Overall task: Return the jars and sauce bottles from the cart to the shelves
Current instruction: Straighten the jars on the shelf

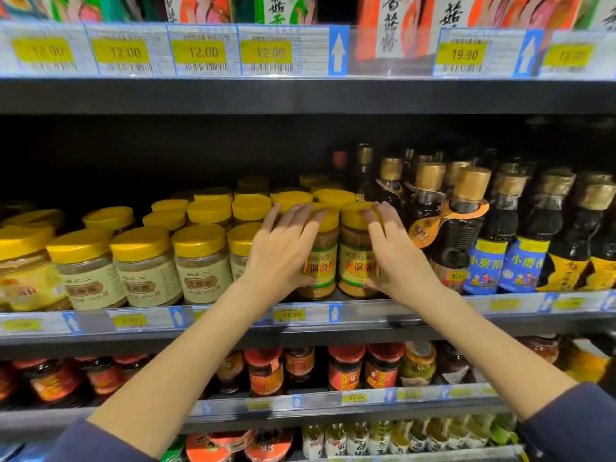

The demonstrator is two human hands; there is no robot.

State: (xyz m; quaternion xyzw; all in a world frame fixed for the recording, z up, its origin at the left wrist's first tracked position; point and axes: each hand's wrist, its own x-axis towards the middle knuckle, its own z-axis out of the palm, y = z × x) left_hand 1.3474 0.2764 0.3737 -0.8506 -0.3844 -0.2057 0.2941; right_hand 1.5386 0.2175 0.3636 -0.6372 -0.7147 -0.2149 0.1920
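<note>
Here my left hand [283,248] and right hand [396,251], arms outstretched, fingers spread, clasp two yellow-lidded jars [356,248] on the shelf [400,315].

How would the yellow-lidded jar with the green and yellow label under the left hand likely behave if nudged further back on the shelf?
The jar looks full of dense brown paste, so probably heavy for its size. It stands upright on a flat base, taller than wide, so a push near the lid might tip it; the left hand wraps its side. Smooth walls probably slide easily.
</note>
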